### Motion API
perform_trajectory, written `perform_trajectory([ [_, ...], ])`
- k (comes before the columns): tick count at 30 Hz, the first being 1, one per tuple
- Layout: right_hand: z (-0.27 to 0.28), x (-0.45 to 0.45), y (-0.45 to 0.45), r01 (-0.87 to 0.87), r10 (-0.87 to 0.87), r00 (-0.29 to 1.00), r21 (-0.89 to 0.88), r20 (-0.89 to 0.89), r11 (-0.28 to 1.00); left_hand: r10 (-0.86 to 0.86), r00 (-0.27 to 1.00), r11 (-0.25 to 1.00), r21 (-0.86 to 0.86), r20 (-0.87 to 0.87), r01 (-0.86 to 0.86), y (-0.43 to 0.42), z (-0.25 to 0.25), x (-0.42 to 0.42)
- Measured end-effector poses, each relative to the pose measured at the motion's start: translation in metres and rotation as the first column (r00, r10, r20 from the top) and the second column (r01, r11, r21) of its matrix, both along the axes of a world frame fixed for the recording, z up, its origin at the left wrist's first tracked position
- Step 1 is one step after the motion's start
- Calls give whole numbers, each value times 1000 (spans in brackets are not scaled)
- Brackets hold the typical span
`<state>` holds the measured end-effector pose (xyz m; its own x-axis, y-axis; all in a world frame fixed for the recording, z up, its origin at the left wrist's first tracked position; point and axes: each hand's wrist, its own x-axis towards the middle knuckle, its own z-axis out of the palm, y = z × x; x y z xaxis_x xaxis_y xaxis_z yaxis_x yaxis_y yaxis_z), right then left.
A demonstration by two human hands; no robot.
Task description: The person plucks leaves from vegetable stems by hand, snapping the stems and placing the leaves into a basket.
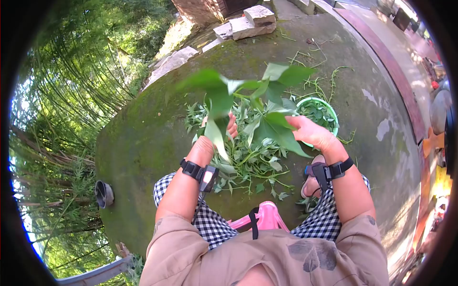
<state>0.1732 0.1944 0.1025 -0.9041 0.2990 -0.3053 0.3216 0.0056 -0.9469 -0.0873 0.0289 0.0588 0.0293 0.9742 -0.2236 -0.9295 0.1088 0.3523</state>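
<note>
A leafy green vine stem [257, 102] with broad pointed leaves is raised close to the camera, some of it blurred. My left hand [232, 126] is curled around its lower part, the palm mostly covered by leaves. From the other side, my right hand [312, 132] pinches at a large leaf [279, 134] of this stem; its fingertips are partly hidden. Below both hands a heap of cut leafy vines [253, 164] lies on the ground. Just beyond my right hand stands a light green basket [337, 125] with picked leaves inside.
Bare stripped stems [334, 81] are scattered beyond the basket on the mossy concrete [143, 128]. Stone blocks [253, 26] edge the far side. A dark pot [104, 194] lies at left, near bamboo. Between my knees is a pink plastic seat [268, 217].
</note>
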Motion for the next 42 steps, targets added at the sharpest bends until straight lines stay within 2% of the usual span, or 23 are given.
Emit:
perform_trajectory([
  [1, 3, 0, 2, 76, -77, 997, -36, -31, 996, 50, 998, 968, -249, 30, -41, -2, 9, 0],
  [2, -5, -2, 6, 201, -205, 975, -60, -85, 978, -38, 999, 996, -76, -29, 36, -2, -2, -5],
  [3, -12, -1, 10, 290, -297, 952, -93, -69, 952, -113, 988, 988, 93, -103, 123, -2, -6, -7],
  [6, -28, -5, 18, 522, -532, 847, -162, -20, 837, -118, 987, 992, 24, -105, 121, -4, -12, -7],
  [9, -41, -19, 19, 459, -478, 877, -219, -42, 861, -84, 996, 995, 52, 14, 84, -10, -12, 0],
  [10, -39, -18, 13, 430, -467, 878, -261, -101, 865, -56, 995, 998, -28, -87, 53, -4, -15, -1],
  [13, -38, -26, -9, 374, -399, 915, -244, -62, 895, -134, 987, 991, -22, -85, 133, 3, -8, 6],
  [14, -45, -34, -10, 337, -363, 932, -315, -25, 887, -134, 989, 991, -19, -59, 133, 4, -13, 6],
  [17, -57, -51, -25, 213, -268, 960, -412, -81, 886, -145, 989, 986, 84, -38, 147, 9, -13, 15],
  [21, -49, -65, -54, 200, -188, 978, -142, 95, 969, -46, 999, 998, 37, -14, 47, 13, -26, 13],
  [22, -51, -69, -54, 155, -129, 980, -176, 150, 972, -16, 999, 1000, -20, 33, 17, 13, -27, 14],
  [29, -60, -78, -64, 191, -128, 977, -436, 170, 879, 49, 999, 999, 1, 25, -49, 15, -30, 13],
  [35, -60, -78, -67, 119, -83, 993, -627, 87, 770, 66, 998, 998, 9, 4, -66, 15, -25, 11],
  [42, -53, -78, -69, 87, -83, 996, -683, 39, 725, 102, 995, 995, 10, -13, -101, 14, -14, 13],
])
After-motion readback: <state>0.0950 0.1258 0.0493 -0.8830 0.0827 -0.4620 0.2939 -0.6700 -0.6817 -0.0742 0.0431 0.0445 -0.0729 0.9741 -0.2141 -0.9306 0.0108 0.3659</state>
